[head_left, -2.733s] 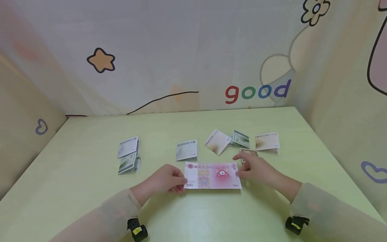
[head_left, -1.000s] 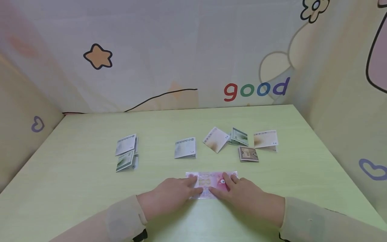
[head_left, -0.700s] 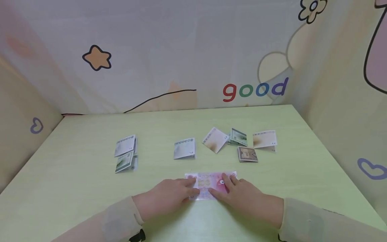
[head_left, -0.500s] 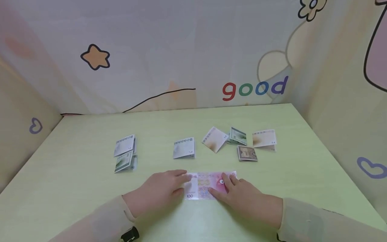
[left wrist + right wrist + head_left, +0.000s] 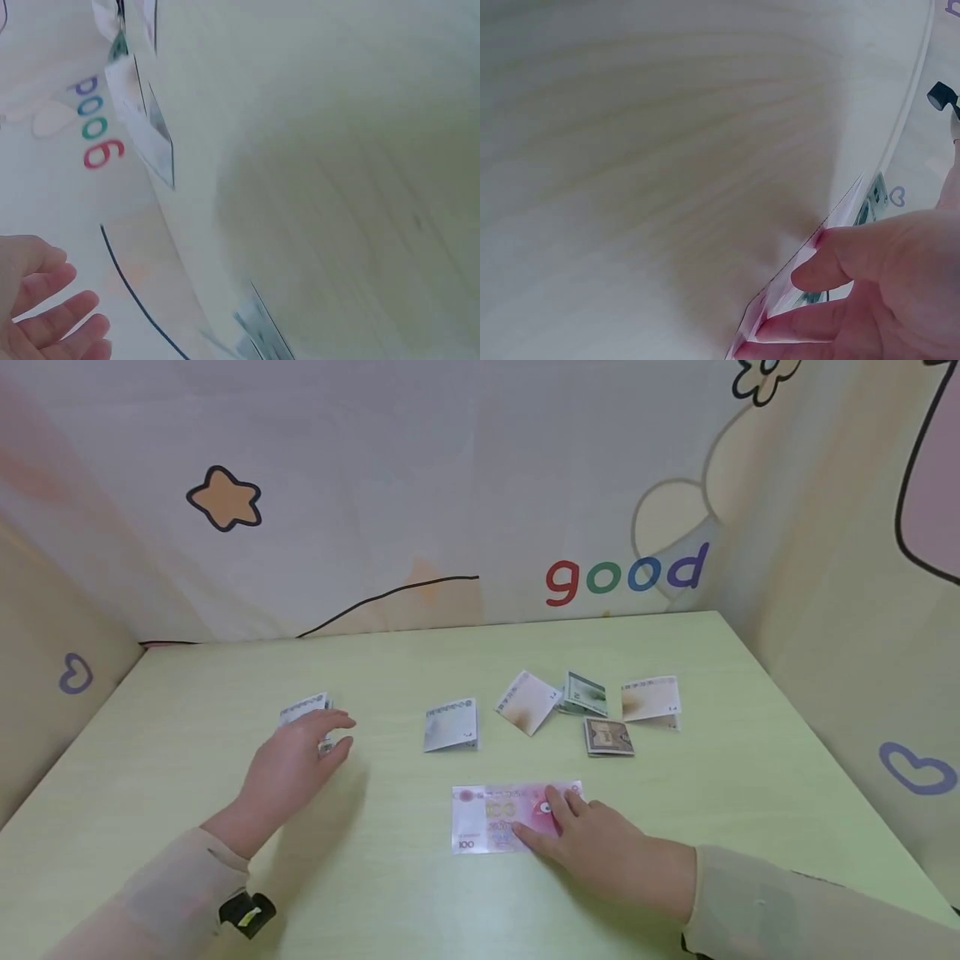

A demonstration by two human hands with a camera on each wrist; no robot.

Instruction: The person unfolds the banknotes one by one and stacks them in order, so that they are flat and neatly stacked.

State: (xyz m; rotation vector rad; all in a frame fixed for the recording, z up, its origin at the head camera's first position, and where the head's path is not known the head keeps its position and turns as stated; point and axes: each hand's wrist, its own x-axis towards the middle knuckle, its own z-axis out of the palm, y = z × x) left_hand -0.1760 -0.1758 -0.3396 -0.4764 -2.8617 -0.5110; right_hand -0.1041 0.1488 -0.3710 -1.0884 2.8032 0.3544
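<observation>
A pink 100 banknote lies flat and unfolded near the front of the table. My right hand presses its right part with spread fingertips; the right wrist view shows the fingers on the pink note. Over the left side of the table hovers my left hand, fingers loosely bent and nothing between them. It is in front of a folded pale banknote and hides most of the folded green one there. In the left wrist view this hand shows apart from the folded notes.
Another folded pale note stands mid-table. To its right are a tilted pale note, a folded green note, a folded brown note and a pale folded note. A printed curtain rises behind the table.
Both hands first held the pink note's ends, then pressed it flat on the table nearer to me. My left hand has since let go and moved left to the folded notes. My right hand stays.
</observation>
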